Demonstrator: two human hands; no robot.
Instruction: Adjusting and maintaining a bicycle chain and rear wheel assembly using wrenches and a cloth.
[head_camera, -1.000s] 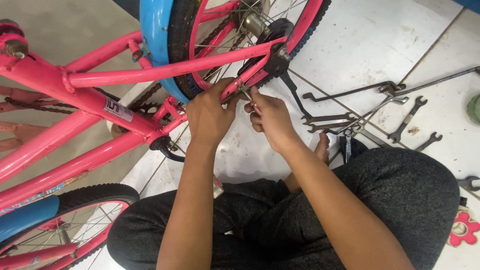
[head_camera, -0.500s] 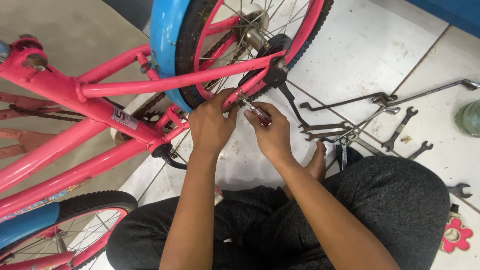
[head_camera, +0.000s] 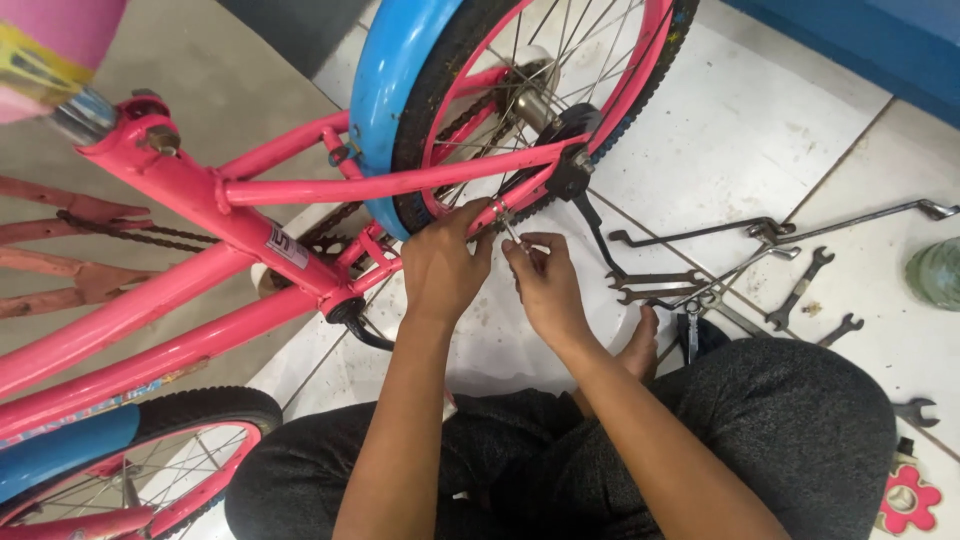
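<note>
My left hand (head_camera: 440, 275) has its grip pinched narrow, thumb and forefinger closed on a small metal fitting (head_camera: 499, 210) on the lower pink stay (head_camera: 530, 190) of the bicycle frame, just beneath the rear wheel. My right hand (head_camera: 548, 285) sits just beside it, fingertips almost touching the left ones, its grip also narrow and closed on a thin metal tool (head_camera: 512, 235) that runs up to that same fitting. What kind of tool it is I cannot tell; it is too small and half hidden by my fingers.

The fitting lies near the black kickstand bracket (head_camera: 572, 178), whose leg slants down towards the floor. Above it is the rear wheel (head_camera: 455, 70) with its black tyre, pink rim and spokes, and the blue mudguard (head_camera: 385, 95) curving over its left side. The pink frame (head_camera: 200, 215) runs away to the left, with the chain showing behind the tubes. A second wheel (head_camera: 150, 440) with a pink rim lies at the lower left.

I am sitting on the white tiled floor (head_camera: 720, 130) in dark grey trousers (head_camera: 780, 440), one bare foot (head_camera: 640, 350) tucked under. To my right, well apart from my hands, several spanners (head_camera: 800, 290) and long wrenches lie scattered on the tiles. A greenish glass jar (head_camera: 935, 272) stands at the far right edge.
</note>
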